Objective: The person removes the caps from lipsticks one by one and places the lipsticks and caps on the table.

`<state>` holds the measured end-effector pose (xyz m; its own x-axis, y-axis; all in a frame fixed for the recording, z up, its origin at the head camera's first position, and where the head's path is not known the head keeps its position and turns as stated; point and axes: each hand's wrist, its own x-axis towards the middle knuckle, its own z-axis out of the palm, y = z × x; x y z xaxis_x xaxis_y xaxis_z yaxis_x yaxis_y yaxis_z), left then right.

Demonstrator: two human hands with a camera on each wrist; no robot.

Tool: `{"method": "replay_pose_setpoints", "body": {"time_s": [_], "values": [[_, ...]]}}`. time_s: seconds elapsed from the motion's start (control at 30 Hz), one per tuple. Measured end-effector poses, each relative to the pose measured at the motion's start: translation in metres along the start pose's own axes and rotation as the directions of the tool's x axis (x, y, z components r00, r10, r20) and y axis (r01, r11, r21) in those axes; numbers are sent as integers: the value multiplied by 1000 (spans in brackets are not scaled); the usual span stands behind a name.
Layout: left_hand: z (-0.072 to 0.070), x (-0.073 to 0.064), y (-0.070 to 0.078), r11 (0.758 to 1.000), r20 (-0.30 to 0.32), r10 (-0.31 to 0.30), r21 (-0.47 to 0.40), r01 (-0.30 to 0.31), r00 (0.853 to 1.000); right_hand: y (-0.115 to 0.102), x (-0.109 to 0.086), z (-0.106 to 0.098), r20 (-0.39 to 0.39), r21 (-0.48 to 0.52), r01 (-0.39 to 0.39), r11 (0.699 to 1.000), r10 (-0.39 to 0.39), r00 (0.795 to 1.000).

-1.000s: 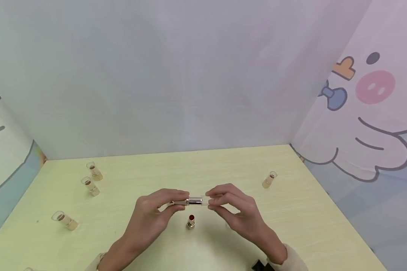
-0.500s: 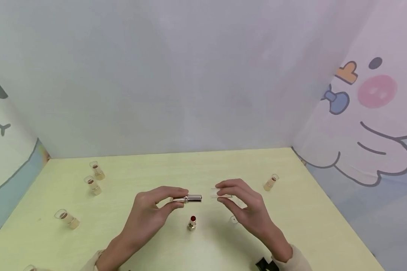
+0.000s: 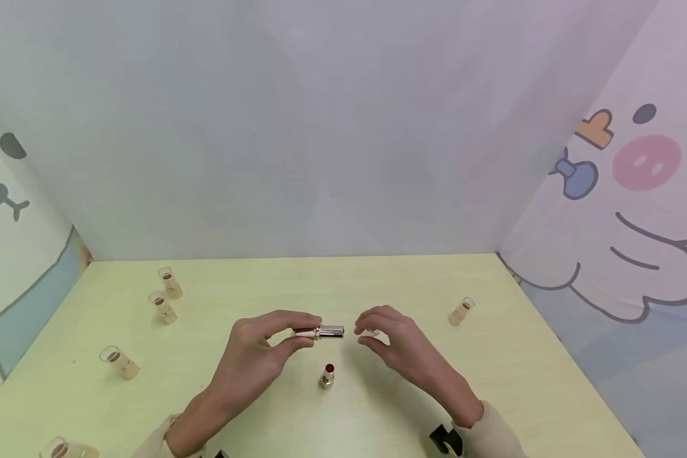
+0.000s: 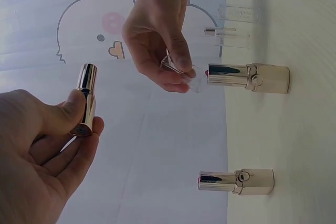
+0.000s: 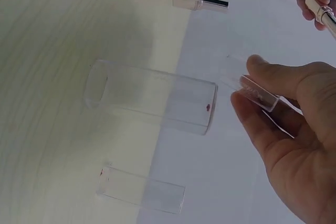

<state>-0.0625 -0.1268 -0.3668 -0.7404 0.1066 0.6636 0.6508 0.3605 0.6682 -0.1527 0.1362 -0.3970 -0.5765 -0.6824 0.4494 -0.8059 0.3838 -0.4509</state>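
Note:
My left hand (image 3: 254, 353) grips a gold lipstick (image 3: 331, 332) by its base above the table, its bare metal tube pointing right. Across a small gap, my right hand (image 3: 403, 346) pinches a clear lipstick cap (image 5: 260, 95) between thumb and fingers; in the head view the fingers hide most of it. Below and between the hands, an uncapped lipstick (image 3: 328, 376) stands upright on the table. Two uncapped lipsticks stand in the left wrist view, a nearer one (image 4: 249, 76) and another (image 4: 236, 181). Clear caps, one large (image 5: 152, 98) and one smaller (image 5: 140, 188), stand in the right wrist view.
Capped lipsticks stand at the left of the pale table (image 3: 275, 286): two at the back (image 3: 163, 308), one further forward (image 3: 120, 362) and one at the front edge (image 3: 69, 448). Another capped lipstick (image 3: 462, 312) stands at the right. A grey-white curtain (image 3: 298, 140) closes the back.
The right hand has drawn the clear cap off to the right, away from the lipstick's end, and the cap has turned within its fingers. The left hand still holds the lipstick level.

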Motion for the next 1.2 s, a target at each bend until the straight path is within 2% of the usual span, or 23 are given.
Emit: {"method": "replay_pose_setpoints", "body": {"time_s": [0.1,0.2,0.37,0.5,0.63,1.07,1.2], "values": [[1,0,0,1000,-7,14,3,-14,1000,1,5,2,129,-33,-73,997,77,989],[1,1,1,1000,-4,9,0,-9,1000,3,9,5,239,-74,-109,991,124,963],[1,1,2,1000,23,-27,3,27,999,4,11,9,343,-125,-128,984,164,925],[2,0,2,998,41,-65,9,65,997,5,13,13,382,-154,-137,979,186,905],[2,1,3,998,51,-67,9,66,996,6,12,17,409,-166,-132,977,190,892],[2,0,5,993,64,-108,60,104,992,2,15,20,432,-201,-93,975,173,885],[2,-1,5,986,73,-146,88,139,987,1,15,21,437,-226,-72,971,167,884]]}}
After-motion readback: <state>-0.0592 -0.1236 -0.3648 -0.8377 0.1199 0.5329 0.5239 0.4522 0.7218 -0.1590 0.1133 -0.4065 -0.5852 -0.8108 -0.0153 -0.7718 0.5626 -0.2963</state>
